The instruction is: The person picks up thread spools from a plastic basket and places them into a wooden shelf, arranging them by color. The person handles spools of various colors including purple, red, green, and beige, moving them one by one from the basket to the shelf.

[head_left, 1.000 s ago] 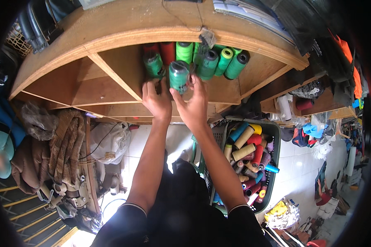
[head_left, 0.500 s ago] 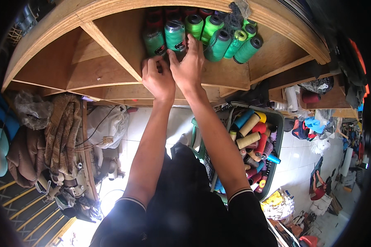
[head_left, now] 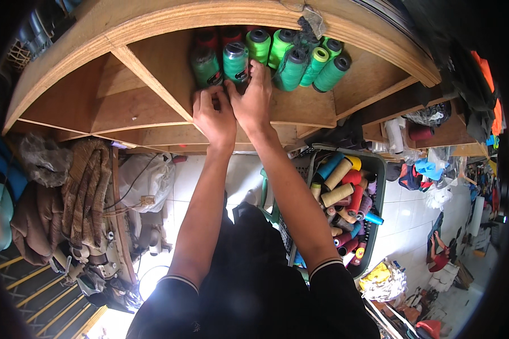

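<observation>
Inside a wooden shelf compartment, green thread spools stand in rows. My right hand (head_left: pixel 252 100) has its thumb and forefinger closed about the lower part of a green thread spool (head_left: pixel 235 60) in a clear wrapper. Just left of that, my left hand (head_left: pixel 214 117) is closed with curled fingertips below a wrapped dark green spool (head_left: pixel 206 68). What its fingertips hold, if anything, is hidden. Lime green spools (head_left: pixel 258 47) stand behind, and several green spools (head_left: pixel 330 74) lean at the right. A dark tangle of thread (head_left: pixel 307 39) hangs over them.
Wooden dividers (head_left: pixel 152 85) split the shelf (head_left: pixel 300 116) into compartments. Below right stands a dark crate (head_left: pixel 380 198) full of colourful thread cones (head_left: pixel 338 195). Brown cloth (head_left: pixel 87 192) and a white plastic bag (head_left: pixel 147 181) hang at left. Another person (head_left: pixel 438 254) is far right.
The shelf and spools sit slightly lower in the picture as the view has shifted. Both hands stay at the two wrapped green spools, with only slight finger movement.
</observation>
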`<state>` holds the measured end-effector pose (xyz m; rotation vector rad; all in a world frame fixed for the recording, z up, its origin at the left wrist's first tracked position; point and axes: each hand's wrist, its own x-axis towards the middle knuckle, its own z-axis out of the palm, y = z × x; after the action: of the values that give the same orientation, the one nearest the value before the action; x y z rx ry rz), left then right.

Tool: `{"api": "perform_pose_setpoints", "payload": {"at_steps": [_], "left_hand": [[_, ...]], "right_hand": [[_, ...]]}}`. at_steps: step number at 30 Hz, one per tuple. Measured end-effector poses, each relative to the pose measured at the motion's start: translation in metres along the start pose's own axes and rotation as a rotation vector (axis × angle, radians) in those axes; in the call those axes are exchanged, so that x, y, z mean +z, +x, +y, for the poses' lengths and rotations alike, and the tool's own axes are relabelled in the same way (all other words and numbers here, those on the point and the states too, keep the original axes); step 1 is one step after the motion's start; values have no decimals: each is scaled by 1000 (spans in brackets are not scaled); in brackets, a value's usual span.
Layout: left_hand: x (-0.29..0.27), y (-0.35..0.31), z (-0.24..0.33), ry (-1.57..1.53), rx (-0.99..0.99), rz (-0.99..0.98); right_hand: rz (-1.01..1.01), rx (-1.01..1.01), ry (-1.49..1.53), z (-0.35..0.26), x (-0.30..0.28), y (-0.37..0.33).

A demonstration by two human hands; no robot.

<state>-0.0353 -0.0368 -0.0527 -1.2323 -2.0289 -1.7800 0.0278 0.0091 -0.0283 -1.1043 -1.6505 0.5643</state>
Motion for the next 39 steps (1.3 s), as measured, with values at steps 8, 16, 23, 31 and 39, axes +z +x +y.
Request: {"api": "perform_pose_setpoints", "payload": {"at_steps": [8, 16, 23, 31, 39], "left_hand": [[-36, -16, 11, -99, 249, -120], [-82, -101, -15, -136, 345, -576], [-79, -152, 29, -346, 450, -934], [-59, -192, 90, -551, 566, -1399], [-44, -267, 154, -664, 835, -1839]], "right_hand": [[164, 20, 240, -23, -37, -57], [358, 138, -225, -8, -202, -215], [831, 914, -419, -11, -337, -332], [-19, 1223, -701, -14, -366, -469], [-43, 1410, -782, -4, -328, -478]]}}
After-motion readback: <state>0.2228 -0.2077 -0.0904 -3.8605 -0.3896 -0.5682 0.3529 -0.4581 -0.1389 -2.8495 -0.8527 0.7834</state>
